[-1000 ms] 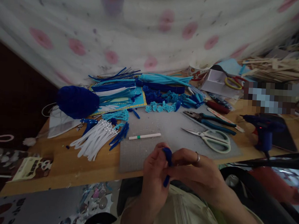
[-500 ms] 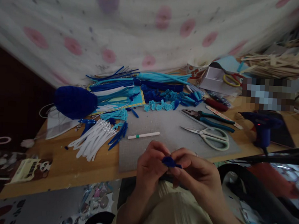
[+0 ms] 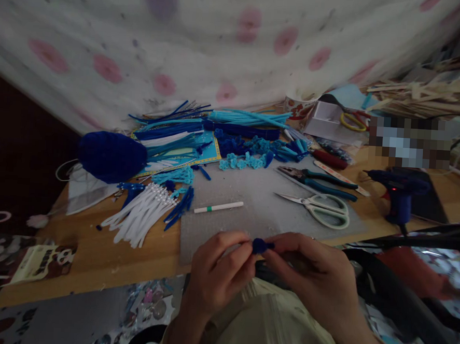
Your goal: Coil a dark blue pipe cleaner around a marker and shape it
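Note:
My left hand and my right hand meet at the table's near edge, both pinching a small dark blue pipe-cleaner piece between their fingertips. The piece is curled into a small knob. Both hands are closed on it, over my lap and just in front of the grey mat. A white pen lies on the mat a little beyond my left hand.
Scissors and pliers lie on the mat's right side. A blue glue gun stands at the right. White stems, blue pipe cleaners, a dark blue ball and small flowers crowd the left and back.
The blue piece went from a longer strip hanging between my hands to a short curled knob. My hands dropped slightly lower and spread a little apart.

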The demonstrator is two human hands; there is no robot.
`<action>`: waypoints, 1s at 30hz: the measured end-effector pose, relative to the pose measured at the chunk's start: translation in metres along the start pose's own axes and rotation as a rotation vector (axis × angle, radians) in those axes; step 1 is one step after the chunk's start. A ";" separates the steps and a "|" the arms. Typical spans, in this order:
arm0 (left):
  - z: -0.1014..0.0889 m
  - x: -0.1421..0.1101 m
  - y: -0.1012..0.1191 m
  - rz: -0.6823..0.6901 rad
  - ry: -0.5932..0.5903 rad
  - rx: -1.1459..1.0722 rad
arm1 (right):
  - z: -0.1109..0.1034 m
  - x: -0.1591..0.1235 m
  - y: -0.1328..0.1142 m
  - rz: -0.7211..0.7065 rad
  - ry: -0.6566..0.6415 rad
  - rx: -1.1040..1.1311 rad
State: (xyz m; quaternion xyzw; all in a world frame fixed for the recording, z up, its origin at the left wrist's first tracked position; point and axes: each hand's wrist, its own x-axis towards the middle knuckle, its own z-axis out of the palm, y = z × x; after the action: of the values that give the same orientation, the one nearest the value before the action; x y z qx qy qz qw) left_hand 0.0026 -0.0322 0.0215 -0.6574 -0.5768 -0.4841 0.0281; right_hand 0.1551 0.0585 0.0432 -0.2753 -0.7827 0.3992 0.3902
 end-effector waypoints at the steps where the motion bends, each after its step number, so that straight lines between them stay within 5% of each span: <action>1: 0.000 0.001 0.000 -0.007 -0.012 -0.020 | -0.002 0.001 0.001 -0.010 -0.031 -0.012; 9: 0.003 0.002 0.003 -0.079 -0.093 -0.098 | -0.008 0.002 0.007 -0.152 -0.057 -0.099; 17: 0.011 0.000 0.011 -0.284 -0.019 -0.283 | -0.017 0.003 0.005 -0.286 -0.164 -0.055; 26: 0.012 -0.003 0.017 -0.118 0.007 -0.013 | -0.016 0.004 -0.002 -0.289 -0.119 -0.148; 30: 0.014 -0.009 0.015 -0.081 -0.007 -0.089 | -0.013 -0.002 0.001 -0.221 -0.061 -0.102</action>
State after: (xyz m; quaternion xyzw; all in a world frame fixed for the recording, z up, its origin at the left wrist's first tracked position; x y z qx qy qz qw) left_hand 0.0243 -0.0353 0.0155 -0.6359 -0.5810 -0.5075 -0.0227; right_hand 0.1671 0.0627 0.0460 -0.1945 -0.8390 0.3215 0.3936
